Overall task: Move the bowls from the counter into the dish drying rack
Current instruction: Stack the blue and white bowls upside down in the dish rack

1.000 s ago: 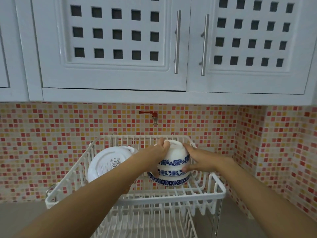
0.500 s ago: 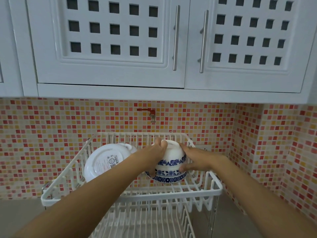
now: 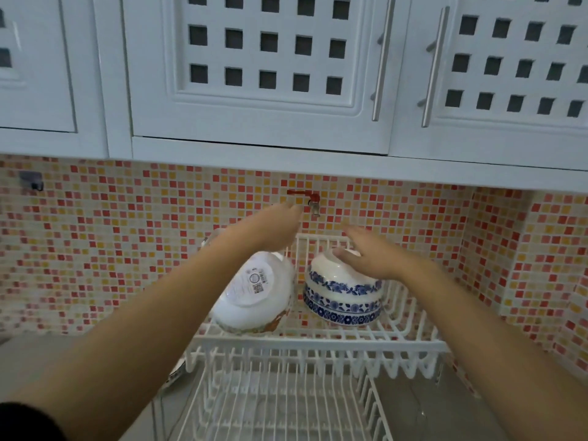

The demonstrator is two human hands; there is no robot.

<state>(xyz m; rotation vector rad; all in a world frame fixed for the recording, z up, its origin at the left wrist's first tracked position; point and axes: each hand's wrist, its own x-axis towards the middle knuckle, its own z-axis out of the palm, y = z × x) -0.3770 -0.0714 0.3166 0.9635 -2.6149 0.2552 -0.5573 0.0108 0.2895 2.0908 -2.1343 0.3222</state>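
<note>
Rack [image 3: 318, 343] holds bowls [image 3: 342, 294] rim-down.

White wire dish rack [image 3: 318, 343], two tiers. On upper tier: stack of blue-patterned bowls [image 3: 343, 296], upside down, toward right side of rack. Just left of stack, large white bowl [image 3: 254, 294] tilted on edge, underside facing out. Lower tier bare wire.

The left hand [image 3: 273, 227] is motion-blurred at centre frame, hiding the white wire drying rack's [image 3: 318, 343] far left corner; the rack's lower tier runs off the bottom edge.
</note>
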